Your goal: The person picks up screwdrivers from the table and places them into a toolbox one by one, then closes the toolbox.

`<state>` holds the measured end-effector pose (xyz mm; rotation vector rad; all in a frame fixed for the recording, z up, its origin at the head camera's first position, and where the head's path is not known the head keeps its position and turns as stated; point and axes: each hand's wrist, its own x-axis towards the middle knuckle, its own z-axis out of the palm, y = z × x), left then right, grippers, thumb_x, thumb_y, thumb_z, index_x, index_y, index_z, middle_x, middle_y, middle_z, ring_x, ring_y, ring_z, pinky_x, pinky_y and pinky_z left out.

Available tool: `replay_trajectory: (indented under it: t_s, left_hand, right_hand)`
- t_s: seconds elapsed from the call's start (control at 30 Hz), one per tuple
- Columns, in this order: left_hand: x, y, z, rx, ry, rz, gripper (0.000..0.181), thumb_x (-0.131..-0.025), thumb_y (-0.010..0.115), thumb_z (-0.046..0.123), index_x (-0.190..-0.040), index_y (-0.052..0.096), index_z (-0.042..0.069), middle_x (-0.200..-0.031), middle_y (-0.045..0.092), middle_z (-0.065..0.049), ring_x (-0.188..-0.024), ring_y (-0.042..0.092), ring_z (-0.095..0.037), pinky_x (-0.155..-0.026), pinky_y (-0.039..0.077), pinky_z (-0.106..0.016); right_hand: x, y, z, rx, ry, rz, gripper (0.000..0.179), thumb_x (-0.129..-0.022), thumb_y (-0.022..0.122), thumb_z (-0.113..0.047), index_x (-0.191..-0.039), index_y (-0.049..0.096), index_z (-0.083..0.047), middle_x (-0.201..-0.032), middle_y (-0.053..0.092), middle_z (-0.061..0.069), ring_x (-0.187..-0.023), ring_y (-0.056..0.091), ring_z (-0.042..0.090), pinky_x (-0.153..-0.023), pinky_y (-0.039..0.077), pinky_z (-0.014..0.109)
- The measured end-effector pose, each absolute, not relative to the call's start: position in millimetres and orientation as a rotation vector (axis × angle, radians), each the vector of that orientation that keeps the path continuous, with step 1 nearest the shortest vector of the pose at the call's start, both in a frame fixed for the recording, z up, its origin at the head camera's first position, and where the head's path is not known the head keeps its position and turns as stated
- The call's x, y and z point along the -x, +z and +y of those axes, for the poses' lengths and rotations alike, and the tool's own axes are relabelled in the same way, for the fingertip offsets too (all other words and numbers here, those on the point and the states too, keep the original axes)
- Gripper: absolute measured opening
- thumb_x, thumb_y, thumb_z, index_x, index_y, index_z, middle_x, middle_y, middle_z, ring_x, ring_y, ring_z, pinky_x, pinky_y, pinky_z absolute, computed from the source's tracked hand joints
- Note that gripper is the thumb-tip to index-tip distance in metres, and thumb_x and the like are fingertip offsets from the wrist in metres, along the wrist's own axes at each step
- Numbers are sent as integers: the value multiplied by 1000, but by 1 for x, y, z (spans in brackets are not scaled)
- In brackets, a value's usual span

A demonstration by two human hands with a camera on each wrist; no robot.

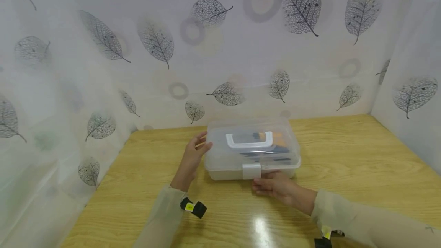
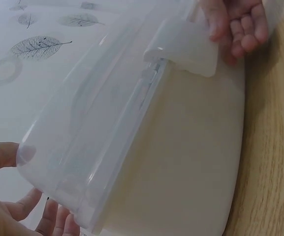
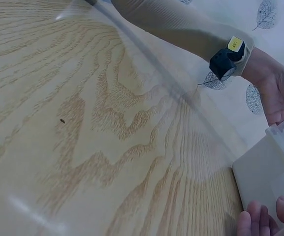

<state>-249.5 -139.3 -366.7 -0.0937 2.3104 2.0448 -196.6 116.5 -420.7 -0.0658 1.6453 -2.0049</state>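
A clear-lidded plastic storage box (image 1: 225, 174) stands on the table, its lid down and a white carry handle (image 1: 249, 145) on top. Dark and orange contents show blurred through the lid. My left hand (image 1: 191, 158) touches the box's left end with thumb and fingers spread at the lid corner. At the front, my right hand (image 1: 280, 188) is by the white latch (image 1: 251, 171), its thumb and fingertips at the latch's lower right edge. In the left wrist view the latch (image 2: 186, 49) lies over the front wall, the right thumb against it.
The wood-grain table (image 1: 344, 156) extends on both sides of the box and in front of it. A leaf-printed white sheet (image 1: 241, 56) hangs behind and along both sides. Each wrist carries a small black camera, the left one (image 1: 198, 209) near the table.
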Motion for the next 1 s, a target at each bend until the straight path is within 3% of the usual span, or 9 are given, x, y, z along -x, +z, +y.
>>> replay_trajectory:
  t_s: [0.17,0.4,0.63,0.87,1.0]
  left_hand:
    - [249,-366,-139,94,2051,2312,50,-93,56,10,-140,41,10,-141,37,-18,-128,38,-35,-111,34,-47]
    - [249,-367,-139,105,2050,2310,49,-93,56,10,-140,42,10,-141,37,-18,-129,38,-35,-111,33,-47]
    - [250,-367,-142,107,2050,2315,49,-93,57,11,-140,42,10,-142,36,-18,-130,37,-35,-111,33,-47]
    - [250,-366,-142,75,2014,2339,49,-93,57,13,-140,42,12,-142,37,-17,-130,38,-35,-110,34,-48]
    - [251,-367,-141,66,2006,2347,50,-93,58,15,-140,42,12,-143,37,-17,-131,38,-35,-110,35,-49]
  right_hand:
    - [196,-422,117,89,-2004,1659,42,-91,56,-3,-120,42,23,-87,68,1,-83,67,12,-86,56,32]
    - [195,-422,125,178,-1874,1688,26,-92,55,-6,-107,57,15,-89,71,6,-84,68,14,-86,56,35]
    - [197,-419,123,133,-1873,1675,30,-95,52,-10,-111,56,15,-89,71,6,-82,68,14,-83,57,32]
    - [197,-423,120,90,-1886,1684,26,-97,48,-13,-103,61,9,-83,71,3,-78,68,13,-80,57,31]
    - [193,-419,123,215,-1726,1765,26,-95,50,-10,-102,62,12,-83,71,7,-76,68,13,-76,58,30]
